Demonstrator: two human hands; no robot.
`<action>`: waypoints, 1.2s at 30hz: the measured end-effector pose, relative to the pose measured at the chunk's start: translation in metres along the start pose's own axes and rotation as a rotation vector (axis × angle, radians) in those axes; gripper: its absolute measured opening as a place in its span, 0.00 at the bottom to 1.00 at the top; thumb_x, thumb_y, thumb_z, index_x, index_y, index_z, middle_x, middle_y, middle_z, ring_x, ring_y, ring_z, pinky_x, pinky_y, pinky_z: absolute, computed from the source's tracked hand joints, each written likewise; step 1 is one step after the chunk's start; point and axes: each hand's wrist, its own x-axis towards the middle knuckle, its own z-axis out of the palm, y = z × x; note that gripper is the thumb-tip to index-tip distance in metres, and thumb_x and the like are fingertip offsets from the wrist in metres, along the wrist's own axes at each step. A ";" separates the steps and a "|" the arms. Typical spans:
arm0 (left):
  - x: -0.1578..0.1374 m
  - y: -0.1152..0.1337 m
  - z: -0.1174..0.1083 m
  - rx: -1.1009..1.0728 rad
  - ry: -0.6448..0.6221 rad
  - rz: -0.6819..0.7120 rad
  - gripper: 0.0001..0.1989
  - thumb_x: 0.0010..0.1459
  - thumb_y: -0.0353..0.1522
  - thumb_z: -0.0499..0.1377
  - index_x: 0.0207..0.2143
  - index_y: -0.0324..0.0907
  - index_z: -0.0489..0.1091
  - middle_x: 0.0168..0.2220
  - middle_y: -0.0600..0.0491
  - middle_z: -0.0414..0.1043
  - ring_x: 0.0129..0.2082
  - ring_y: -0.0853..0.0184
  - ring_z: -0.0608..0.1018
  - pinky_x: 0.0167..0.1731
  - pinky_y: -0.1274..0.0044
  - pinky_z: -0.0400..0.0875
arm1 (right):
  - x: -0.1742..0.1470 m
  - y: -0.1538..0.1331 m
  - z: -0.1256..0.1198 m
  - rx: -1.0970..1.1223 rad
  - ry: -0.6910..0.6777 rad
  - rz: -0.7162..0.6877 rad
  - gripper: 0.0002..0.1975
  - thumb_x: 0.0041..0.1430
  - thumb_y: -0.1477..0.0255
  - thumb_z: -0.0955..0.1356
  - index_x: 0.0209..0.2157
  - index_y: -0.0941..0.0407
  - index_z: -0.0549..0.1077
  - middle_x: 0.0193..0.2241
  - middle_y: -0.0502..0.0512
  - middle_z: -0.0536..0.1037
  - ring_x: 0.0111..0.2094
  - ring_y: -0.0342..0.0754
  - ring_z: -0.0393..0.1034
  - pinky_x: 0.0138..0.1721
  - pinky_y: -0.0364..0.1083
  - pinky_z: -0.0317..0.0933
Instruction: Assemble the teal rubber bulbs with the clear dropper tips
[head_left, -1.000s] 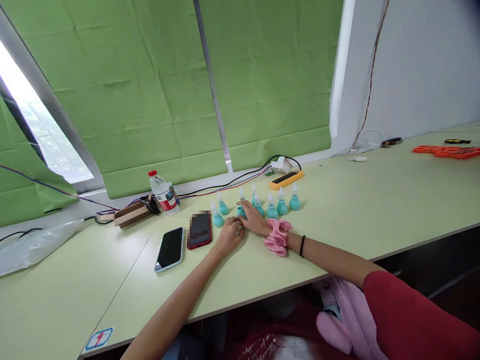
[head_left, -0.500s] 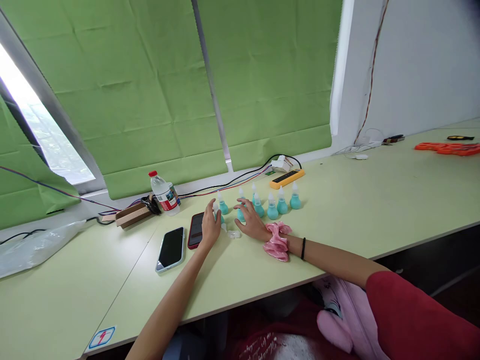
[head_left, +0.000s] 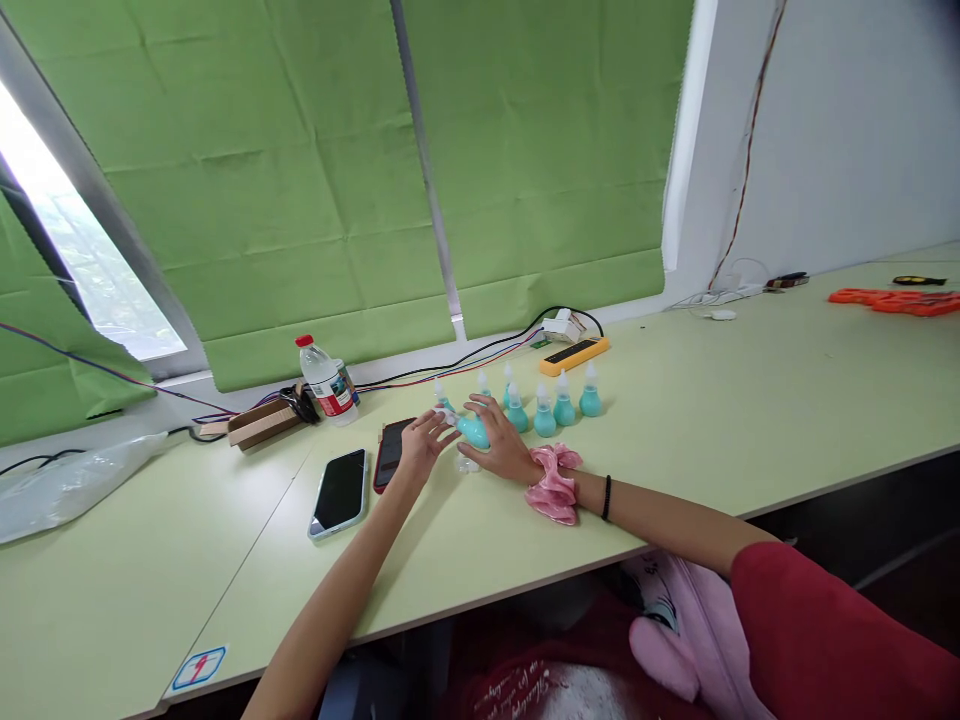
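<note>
Right of the red phone (head_left: 390, 455), a small clear piece (head_left: 467, 464) is lying. Just beyond it, your left hand (head_left: 426, 438), nearer the phone, is pinching a whitish nozzle (head_left: 444, 414); your right hand (head_left: 505, 446) is curling around the teal bulb (head_left: 473, 431). That bulb is tilting sideways between both, narrow end pointing phone-side and slightly away. Farther right of the phone, upright bulbs (head_left: 544, 422) are standing.

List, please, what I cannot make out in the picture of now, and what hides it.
All in the head view:
- Tilted bulb: right end, behind the right grip.
- Upright bulb just behind: lower body, same cover.
- Red phone: right side, behind the left grip.
- Clear piece: shape, too small.
- Bag: cut off by left edge.
</note>
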 end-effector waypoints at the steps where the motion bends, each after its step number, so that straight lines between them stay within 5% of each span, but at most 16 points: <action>1: 0.001 -0.002 -0.002 -0.036 -0.034 -0.066 0.12 0.44 0.32 0.58 0.33 0.35 0.67 0.32 0.47 0.69 0.32 0.66 0.73 0.35 0.69 0.70 | 0.000 0.001 0.001 0.007 -0.014 0.009 0.22 0.49 0.69 0.64 0.47 0.56 0.58 0.48 0.59 0.59 0.48 0.49 0.55 0.45 0.49 0.56; 5: 0.002 -0.006 -0.004 -0.082 -0.043 -0.099 0.11 0.43 0.33 0.59 0.29 0.35 0.69 0.29 0.49 0.71 0.29 0.67 0.74 0.37 0.69 0.69 | -0.001 0.006 0.007 0.051 -0.068 0.007 0.18 0.51 0.74 0.61 0.46 0.56 0.60 0.41 0.55 0.68 0.42 0.46 0.62 0.43 0.46 0.58; 14: 0.001 -0.009 -0.007 0.430 0.146 0.311 0.14 0.38 0.34 0.61 0.30 0.36 0.72 0.31 0.49 0.73 0.31 0.62 0.74 0.35 0.71 0.69 | -0.004 0.011 0.009 -0.090 -0.175 0.095 0.16 0.48 0.74 0.62 0.42 0.56 0.65 0.37 0.54 0.72 0.39 0.46 0.66 0.41 0.45 0.59; 19: 0.001 -0.010 -0.007 0.781 0.050 0.321 0.12 0.44 0.33 0.57 0.31 0.36 0.71 0.29 0.48 0.73 0.32 0.62 0.75 0.33 0.73 0.68 | -0.006 0.016 -0.004 -0.115 -0.138 0.124 0.14 0.48 0.71 0.63 0.39 0.56 0.66 0.35 0.54 0.72 0.38 0.48 0.66 0.40 0.46 0.58; 24: 0.001 -0.021 -0.010 1.163 -0.181 0.237 0.13 0.46 0.27 0.52 0.35 0.37 0.70 0.31 0.47 0.73 0.34 0.61 0.74 0.34 0.73 0.66 | -0.009 0.022 -0.014 -0.067 -0.105 0.116 0.13 0.48 0.69 0.64 0.37 0.57 0.65 0.33 0.54 0.72 0.36 0.47 0.67 0.39 0.45 0.58; 27: 0.000 -0.023 -0.010 1.234 -0.213 0.314 0.18 0.47 0.24 0.48 0.42 0.37 0.65 0.32 0.47 0.72 0.33 0.63 0.73 0.33 0.74 0.65 | -0.010 0.020 -0.014 -0.031 -0.149 0.079 0.13 0.46 0.70 0.64 0.37 0.57 0.65 0.32 0.53 0.72 0.34 0.47 0.67 0.37 0.44 0.58; 31: -0.003 -0.017 -0.006 1.224 -0.101 0.508 0.19 0.48 0.24 0.47 0.43 0.40 0.65 0.37 0.49 0.71 0.34 0.65 0.72 0.35 0.74 0.65 | -0.010 0.018 -0.011 0.006 -0.182 0.065 0.12 0.45 0.74 0.64 0.36 0.56 0.66 0.33 0.54 0.73 0.33 0.47 0.67 0.36 0.44 0.58; 36: -0.010 -0.008 0.000 1.299 -0.328 0.684 0.16 0.49 0.27 0.50 0.42 0.41 0.66 0.36 0.50 0.70 0.38 0.64 0.68 0.36 0.74 0.66 | -0.007 0.024 -0.010 0.050 -0.139 0.075 0.12 0.44 0.74 0.64 0.35 0.56 0.68 0.31 0.51 0.73 0.32 0.45 0.67 0.36 0.43 0.59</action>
